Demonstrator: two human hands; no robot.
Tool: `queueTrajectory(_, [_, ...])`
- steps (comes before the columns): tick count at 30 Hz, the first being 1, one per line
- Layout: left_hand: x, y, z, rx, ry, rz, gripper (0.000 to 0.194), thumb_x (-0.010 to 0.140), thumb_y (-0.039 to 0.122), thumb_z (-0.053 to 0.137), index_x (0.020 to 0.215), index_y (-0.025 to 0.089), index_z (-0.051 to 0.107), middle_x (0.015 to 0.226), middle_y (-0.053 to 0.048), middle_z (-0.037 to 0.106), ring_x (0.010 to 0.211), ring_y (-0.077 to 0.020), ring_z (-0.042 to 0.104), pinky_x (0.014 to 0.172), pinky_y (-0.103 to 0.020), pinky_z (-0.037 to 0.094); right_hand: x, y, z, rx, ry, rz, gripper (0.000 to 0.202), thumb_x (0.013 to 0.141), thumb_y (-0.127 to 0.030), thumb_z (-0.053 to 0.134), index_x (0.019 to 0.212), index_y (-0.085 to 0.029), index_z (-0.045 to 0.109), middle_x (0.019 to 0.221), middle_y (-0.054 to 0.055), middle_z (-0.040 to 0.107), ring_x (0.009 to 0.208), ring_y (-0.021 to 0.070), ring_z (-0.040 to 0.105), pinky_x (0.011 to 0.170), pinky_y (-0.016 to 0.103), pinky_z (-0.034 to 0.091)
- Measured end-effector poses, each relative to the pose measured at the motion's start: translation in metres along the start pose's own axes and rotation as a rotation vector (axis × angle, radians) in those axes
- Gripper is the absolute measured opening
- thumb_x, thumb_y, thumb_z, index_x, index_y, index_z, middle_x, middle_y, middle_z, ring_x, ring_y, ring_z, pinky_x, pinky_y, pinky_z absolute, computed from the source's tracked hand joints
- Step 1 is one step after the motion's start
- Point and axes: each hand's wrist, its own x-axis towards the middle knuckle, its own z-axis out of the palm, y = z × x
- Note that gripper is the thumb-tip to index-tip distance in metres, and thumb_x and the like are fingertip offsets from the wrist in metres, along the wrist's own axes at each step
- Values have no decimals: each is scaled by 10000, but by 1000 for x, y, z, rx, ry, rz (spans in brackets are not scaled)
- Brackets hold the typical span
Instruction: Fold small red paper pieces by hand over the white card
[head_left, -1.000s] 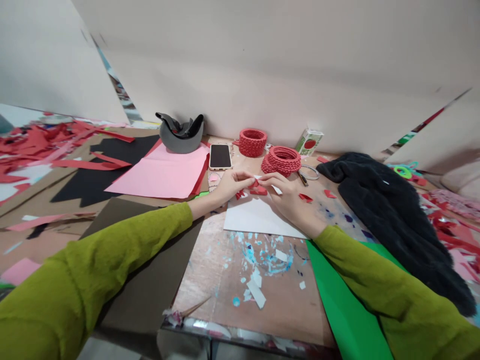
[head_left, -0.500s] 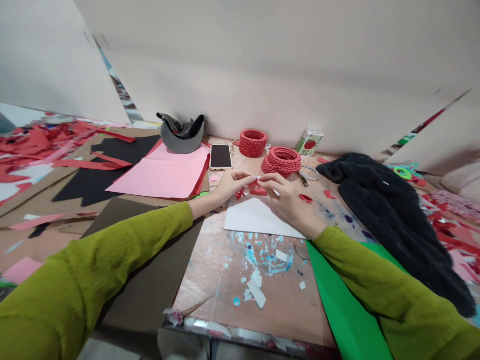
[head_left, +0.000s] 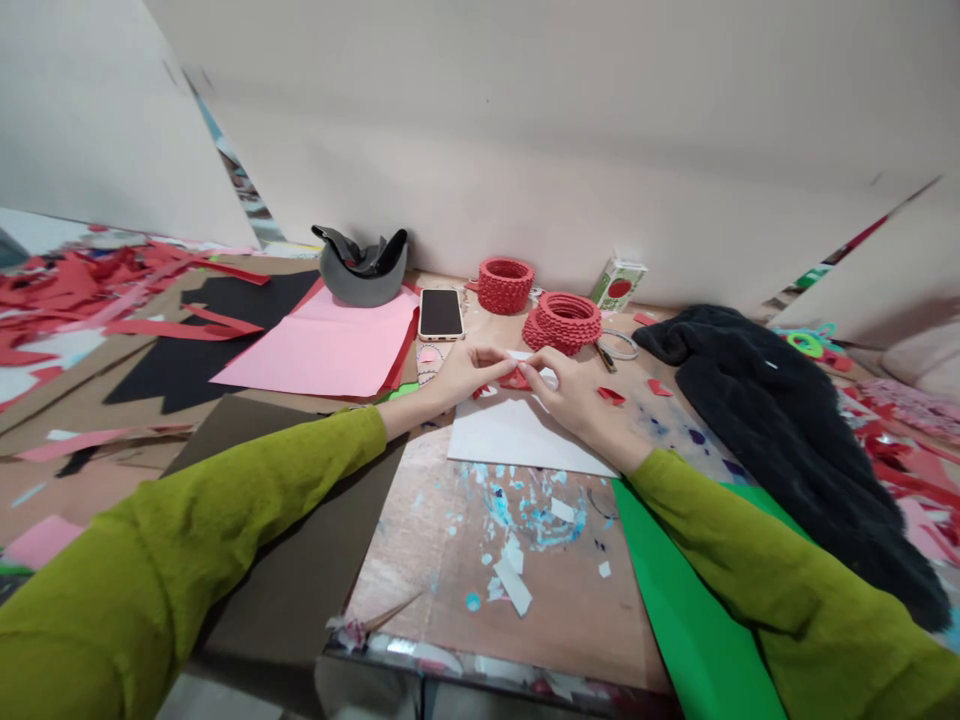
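My left hand [head_left: 474, 374] and my right hand [head_left: 564, 392] meet at the fingertips, closed in a pinch on a small red paper piece [head_left: 514, 379]. Fingers partly cover it, so its shape is hard to make out. Beneath them lies a white sheet [head_left: 510, 437], flat on the table. Just beyond the hands stand two ring-shaped stacks of red folded paper, a rear stack [head_left: 506, 287] and a front stack [head_left: 568, 318]. To the right of my right hand lies a small folded red piece [head_left: 612, 397].
A phone [head_left: 441, 314], a grey cap [head_left: 365, 272] and pink paper [head_left: 322, 345] are at the left. A small carton [head_left: 619, 284] stands near the white wall. Dark fuzzy fabric [head_left: 780, 430] and a green sheet [head_left: 694, 590] lie right. Paper scraps [head_left: 513, 585] are near the table edge.
My fingertips have come down slightly, with the fingers of both hands more bent around the red paper piece. Things on the table lie as before.
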Motion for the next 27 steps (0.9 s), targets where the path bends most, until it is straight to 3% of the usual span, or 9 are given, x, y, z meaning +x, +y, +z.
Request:
queueTrajectory(13, [-1, 1, 2, 38, -19, 33, 285, 773, 376, 679, 875, 110, 695, 824, -78, 722, 705, -131, 661, 613, -209, 496, -2, 1, 0, 2, 52, 35, 121, 857, -220, 559, 737, -202, 562, 711, 24, 619, 664, 168, 559, 639, 291, 434])
queueTrajectory(17, [-2, 3, 3, 113, -95, 69, 282, 767, 374, 682, 849, 105, 693, 811, -83, 718, 683, -124, 648, 613, -210, 491, -3, 5, 1, 44, 92, 75, 89, 856, -217, 557, 768, -202, 560, 741, 22, 607, 703, 174, 561, 666, 305, 436])
queueTrajectory(23, [-4, 4, 3, 191, -202, 108, 261, 783, 359, 659, 813, 101, 679, 730, -61, 685, 605, -96, 600, 546, -189, 446, -3, 9, 1, 65, 39, 25, 125, 854, -205, 559, 729, -207, 559, 741, 22, 601, 724, 187, 558, 738, 350, 437])
queueTrajectory(27, [-1, 3, 1, 113, -97, 51, 283, 751, 377, 683, 806, 100, 661, 674, -29, 651, 528, -70, 543, 508, -182, 419, -4, 9, 2, 69, 113, -66, 159, 900, -172, 462, 937, -211, 611, 966, 72, 598, 946, 216, 567, 869, 396, 447])
